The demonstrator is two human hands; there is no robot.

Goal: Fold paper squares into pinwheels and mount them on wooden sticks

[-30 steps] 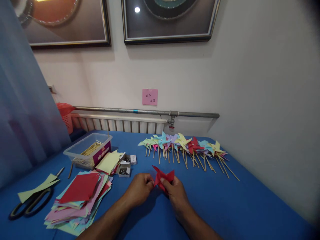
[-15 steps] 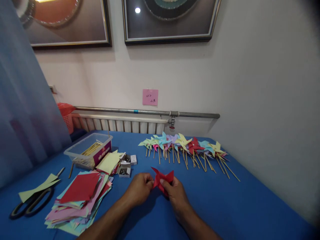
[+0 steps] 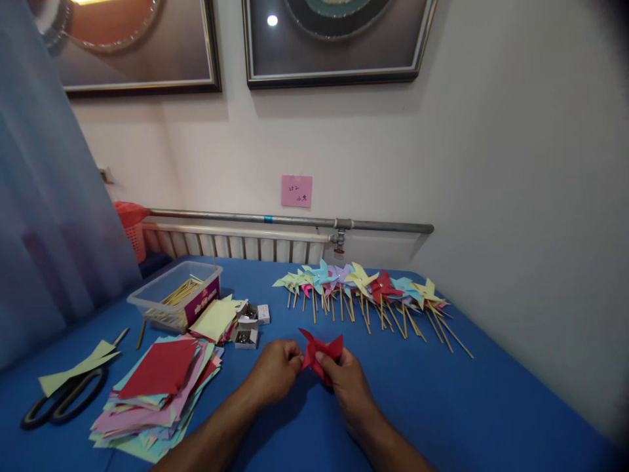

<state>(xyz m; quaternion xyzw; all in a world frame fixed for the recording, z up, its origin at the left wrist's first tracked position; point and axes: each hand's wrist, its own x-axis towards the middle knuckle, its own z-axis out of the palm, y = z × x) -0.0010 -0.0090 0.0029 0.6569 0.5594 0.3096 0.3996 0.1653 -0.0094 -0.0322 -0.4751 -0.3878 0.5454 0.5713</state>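
Both hands meet over the blue table [image 3: 491, 406] on a folded red paper pinwheel head [image 3: 322, 349]. My right hand [image 3: 346, 383] pinches its middle with thumb and fingers. My left hand [image 3: 272, 370] is closed at the pinwheel's left edge, fingertips pressed to the paper. What the left fingers pinch besides the paper is hidden. The pinwheel's pointed flaps stick up and away from me.
A row of finished coloured pinwheels on sticks [image 3: 368, 292] lies at the back. A stack of coloured paper squares [image 3: 157, 387] sits to the left, with scissors [image 3: 59, 400], a clear tub of sticks [image 3: 174, 295] and small boxes of pins [image 3: 246, 324]. A radiator [image 3: 236, 246] runs along the wall.
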